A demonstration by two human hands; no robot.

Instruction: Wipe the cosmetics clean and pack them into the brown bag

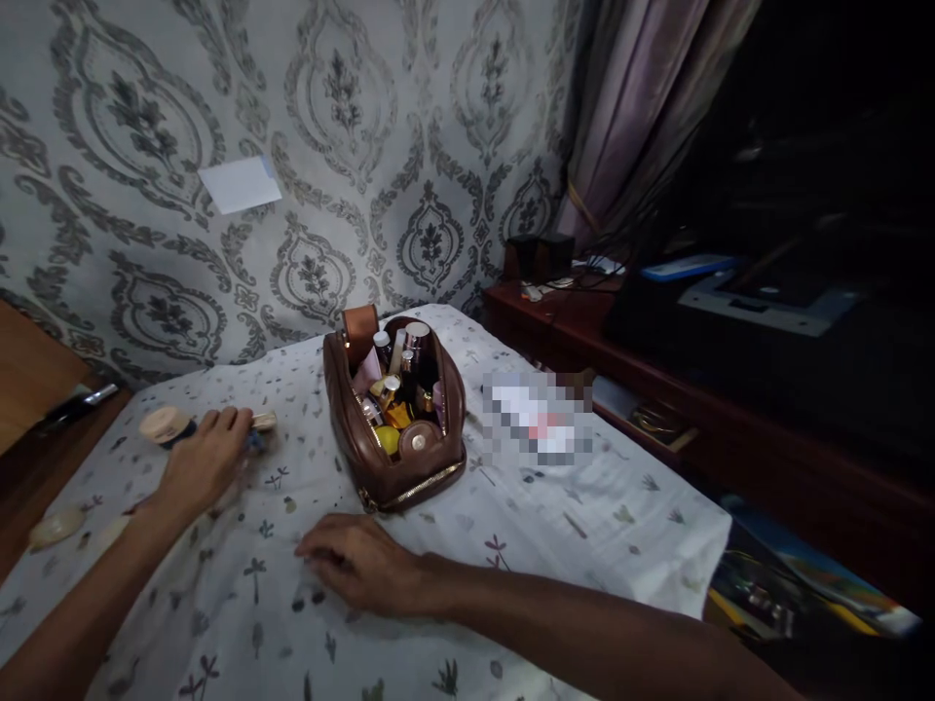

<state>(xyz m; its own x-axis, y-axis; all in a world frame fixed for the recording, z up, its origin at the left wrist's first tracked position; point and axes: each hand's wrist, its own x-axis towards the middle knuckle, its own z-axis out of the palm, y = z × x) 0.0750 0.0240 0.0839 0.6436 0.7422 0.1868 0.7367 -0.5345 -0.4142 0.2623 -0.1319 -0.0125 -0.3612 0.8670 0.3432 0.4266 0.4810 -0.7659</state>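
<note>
A brown leather cosmetic bag [430, 477] stands unzipped on the patterned white cloth, filled with several small bottles, tubes and jars. To its left, my left hand [208, 453] is low over the cloth, fingers bent down and closed around something mostly hidden. A small pale-tipped item [263, 421] with some blue beneath shows beyond its fingertips. Close behind that hand sits a jar with a beige lid [165, 425]. My right hand [357, 560] rests on the cloth in front of the bag, its fingers loosely curled together, with nothing visible in them.
A pale rounded object [56, 527] lies at the cloth's left side. Right of the bag is a blurred-out white and red item [537, 419]. A dark red wooden desk [584, 326] with a partly open drawer [643, 414] borders the right. Patterned wallpaper [336, 117] rises behind.
</note>
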